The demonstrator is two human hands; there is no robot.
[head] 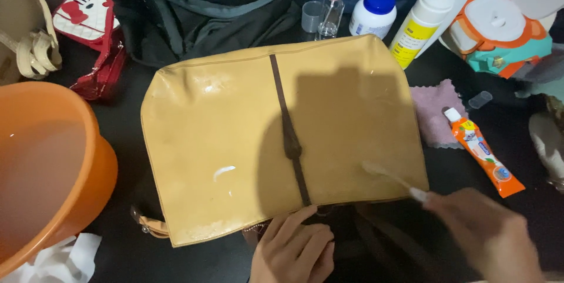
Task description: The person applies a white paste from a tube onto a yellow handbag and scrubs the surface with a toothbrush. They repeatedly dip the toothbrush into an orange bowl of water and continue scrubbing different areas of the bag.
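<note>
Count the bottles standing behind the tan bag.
3: a small clear spray bottle with a pink top, a white bottle with a blue cap right of it, and a tall white pump bottle further right. Others may be hidden.

Both hands [294,248] bare, no sleeves showing.

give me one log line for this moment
left hand: pressing bag edge | right hand: holding toothbrush, bristles on bag | tube: right of bag | basin: left
</note>
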